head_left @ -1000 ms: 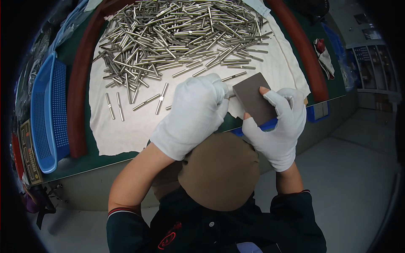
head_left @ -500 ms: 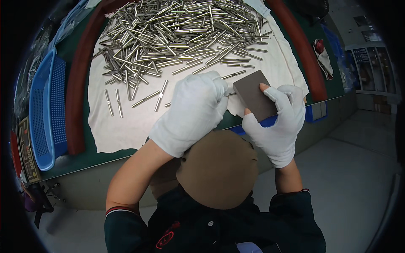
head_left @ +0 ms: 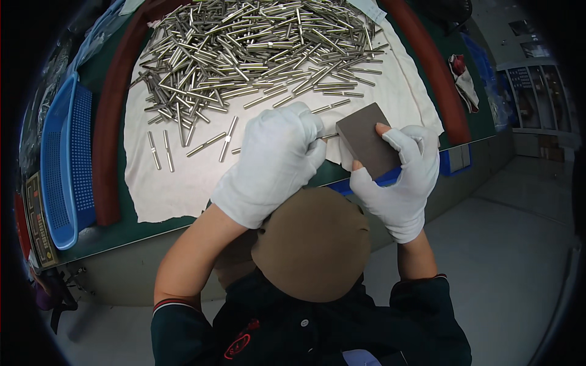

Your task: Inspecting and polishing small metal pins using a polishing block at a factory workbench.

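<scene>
My left hand point(head_left: 271, 160), in a white glove, is closed around a slim metal pin point(head_left: 330, 136). Only a short end of that pin shows, reaching from my fingers to the left side of a grey-brown rectangular block point(head_left: 370, 139). Whether the tip touches the block or passes behind it, I cannot tell. My right hand point(head_left: 406, 174), gloved with bare thumb and finger tips, grips the block by its edges and holds it tilted over the table's front edge. Beyond both hands lies a large heap of shiny metal pins point(head_left: 244, 55), with several loose ones nearer me.
A white cloth point(head_left: 162, 198) lies under the pins, flanked by a left red-brown rail point(head_left: 113, 152) and a right one point(head_left: 436, 85). To the left stands a blue perforated basket point(head_left: 64, 177). A round brown surface point(head_left: 311, 244) sits just below my hands.
My left hand has turned slightly, and more of the pin's end now shows beside the block. The right hand keeps its grip on the block. The whole view has shifted a little.
</scene>
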### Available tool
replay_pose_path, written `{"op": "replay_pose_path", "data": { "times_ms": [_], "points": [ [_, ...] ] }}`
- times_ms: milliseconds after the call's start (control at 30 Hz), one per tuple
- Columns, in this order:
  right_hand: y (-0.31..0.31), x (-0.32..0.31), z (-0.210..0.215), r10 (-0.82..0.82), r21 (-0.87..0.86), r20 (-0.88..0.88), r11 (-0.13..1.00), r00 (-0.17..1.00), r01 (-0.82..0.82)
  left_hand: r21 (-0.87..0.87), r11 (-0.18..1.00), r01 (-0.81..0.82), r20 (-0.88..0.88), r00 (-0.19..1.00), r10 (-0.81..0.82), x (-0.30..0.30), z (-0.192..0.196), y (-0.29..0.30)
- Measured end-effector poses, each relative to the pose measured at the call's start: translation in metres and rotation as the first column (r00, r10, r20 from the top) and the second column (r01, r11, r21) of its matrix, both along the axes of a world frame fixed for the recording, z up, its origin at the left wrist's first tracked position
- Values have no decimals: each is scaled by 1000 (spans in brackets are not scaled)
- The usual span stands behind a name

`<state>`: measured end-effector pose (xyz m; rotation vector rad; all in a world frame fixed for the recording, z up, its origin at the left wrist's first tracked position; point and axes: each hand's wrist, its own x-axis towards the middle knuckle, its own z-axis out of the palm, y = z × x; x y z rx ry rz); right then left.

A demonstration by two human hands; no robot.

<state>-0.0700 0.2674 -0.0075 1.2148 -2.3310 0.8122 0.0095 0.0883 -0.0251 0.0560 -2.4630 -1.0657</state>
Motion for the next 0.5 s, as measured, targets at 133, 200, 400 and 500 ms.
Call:
{"op": "replay_pose_path", "data": {
  "times_ms": [133,200,400,500],
  "points": [
    [1,0,-4,-4,37,-13,999,1000,4,3,1000,-12,16,1000,12,2,0,-1],
    [4,-1,-5,5,27,8,1000,1000,-5,-28,999,-28,7,1000,28,2,0,-2],
    [7,-2,-3,-20,-22,51,1000,998,21,-168,986,-20,-9,1000,18,2,0,-4],
    [5,1,-2,-8,-15,41,1000,999,9,-95,996,1,53,999,4,2,1,-3]
  ]
}}
